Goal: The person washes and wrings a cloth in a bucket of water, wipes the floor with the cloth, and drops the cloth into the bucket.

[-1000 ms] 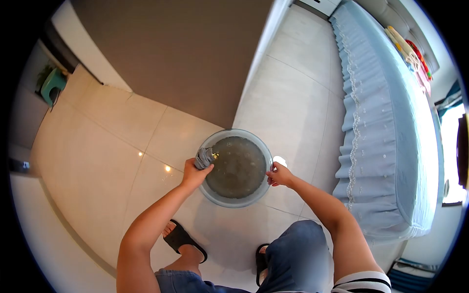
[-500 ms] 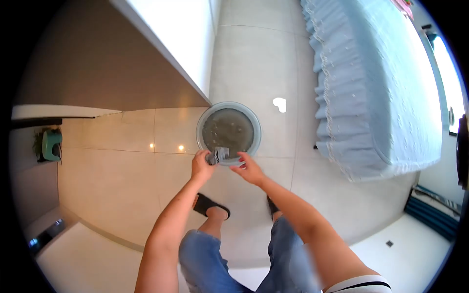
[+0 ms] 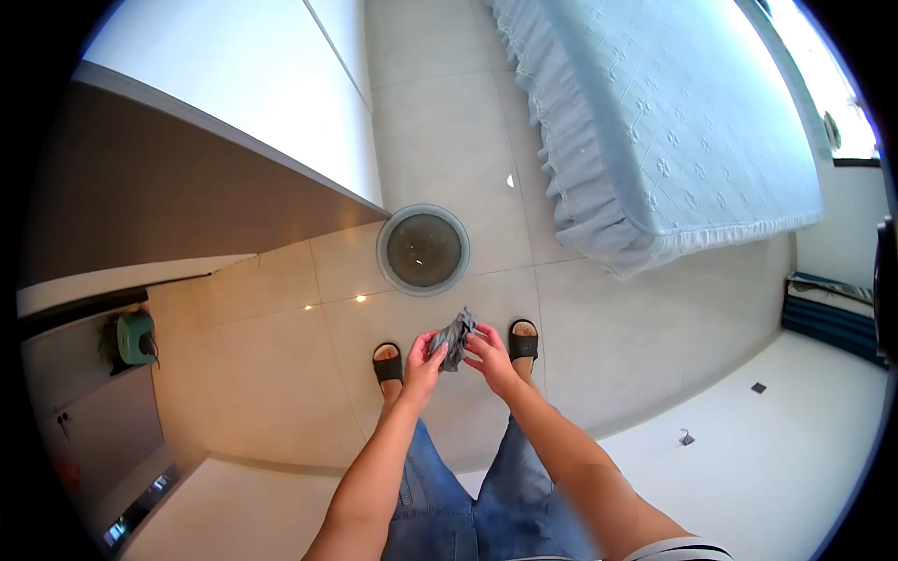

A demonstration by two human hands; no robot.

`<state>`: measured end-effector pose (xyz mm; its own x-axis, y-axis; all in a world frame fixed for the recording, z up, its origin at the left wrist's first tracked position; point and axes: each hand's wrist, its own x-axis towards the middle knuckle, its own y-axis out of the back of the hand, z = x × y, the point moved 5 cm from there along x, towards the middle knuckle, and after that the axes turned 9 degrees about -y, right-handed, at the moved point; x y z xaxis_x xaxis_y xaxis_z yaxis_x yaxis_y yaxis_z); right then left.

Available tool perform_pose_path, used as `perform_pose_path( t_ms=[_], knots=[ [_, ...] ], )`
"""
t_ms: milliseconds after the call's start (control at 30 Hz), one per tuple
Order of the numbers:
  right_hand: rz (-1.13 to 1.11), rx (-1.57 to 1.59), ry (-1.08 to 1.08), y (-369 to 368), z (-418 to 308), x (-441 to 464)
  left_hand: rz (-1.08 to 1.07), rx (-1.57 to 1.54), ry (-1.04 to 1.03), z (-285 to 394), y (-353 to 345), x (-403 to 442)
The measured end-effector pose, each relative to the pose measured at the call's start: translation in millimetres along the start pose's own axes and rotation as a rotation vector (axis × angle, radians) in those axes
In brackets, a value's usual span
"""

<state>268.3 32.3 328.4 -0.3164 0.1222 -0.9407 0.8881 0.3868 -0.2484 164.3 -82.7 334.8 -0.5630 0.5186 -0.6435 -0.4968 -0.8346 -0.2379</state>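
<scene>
A crumpled grey cloth (image 3: 453,344) is bunched between my two hands, in front of my feet. My left hand (image 3: 425,365) is closed round its left side. On the right side, the fingers of my right hand (image 3: 490,359) grip the cloth's edge. Beyond them a round basin (image 3: 384,251) of murky grey-brown water stands on the tiled floor, apart from both hands.
The corner of a white cabinet (image 3: 281,103) comes close to the basin. At the right is a bed (image 3: 711,140) with a pale blue frilled cover. My feet wear dark sandals (image 3: 524,344). A green object (image 3: 134,338) is at the far left.
Both hands have come back from the basin's near rim toward my body, bringing the cloth along. I now stand more upright, and the basin looks smaller and farther off.
</scene>
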Motion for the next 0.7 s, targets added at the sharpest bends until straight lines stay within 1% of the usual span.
perform_pose_path(
  t_ms=[100,133,233,267,367,400,500,533,633,667,700],
  knots=[
    [0.01,-0.101,0.068,-24.3,4.3,-12.8,-0.066,0.052,0.009,-5.6,16.0,12.8],
    [0.009,-0.147,0.088,-33.2,10.7,-16.1,-0.117,0.023,0.055,-4.8,21.6,12.4],
    [0.001,-0.081,0.219,-50.4,33.6,-14.6,-0.181,0.126,0.106,12.5,53.1,7.0],
    [0.017,-0.02,0.209,-56.3,44.5,-13.1,-0.165,0.125,0.157,20.0,64.6,1.6],
    [0.025,0.052,0.255,-70.9,92.7,9.3,-0.101,-0.14,0.223,20.2,102.0,-7.8],
    [0.046,0.064,0.274,-78.9,105.0,13.0,-0.143,-0.155,0.215,23.2,110.3,-10.6],
    [0.059,0.093,0.264,-114.6,108.3,-13.8,-0.183,-0.104,0.216,34.8,108.1,-20.7],
    [0.087,0.037,0.356,-118.9,106.5,-24.6,-0.177,-0.065,0.195,42.3,102.6,-27.0],
    [0.202,-0.167,0.517,-100.0,124.0,-27.6,-0.199,0.182,0.122,34.1,112.2,-27.4],
    [0.285,-0.205,0.477,-83.2,141.2,-10.7,-0.14,0.107,0.191,29.2,113.4,-30.0],
    [0.272,-0.104,0.475,-74.7,146.5,-12.4,-0.15,0.039,0.224,25.8,110.7,-32.4]
  ],
)
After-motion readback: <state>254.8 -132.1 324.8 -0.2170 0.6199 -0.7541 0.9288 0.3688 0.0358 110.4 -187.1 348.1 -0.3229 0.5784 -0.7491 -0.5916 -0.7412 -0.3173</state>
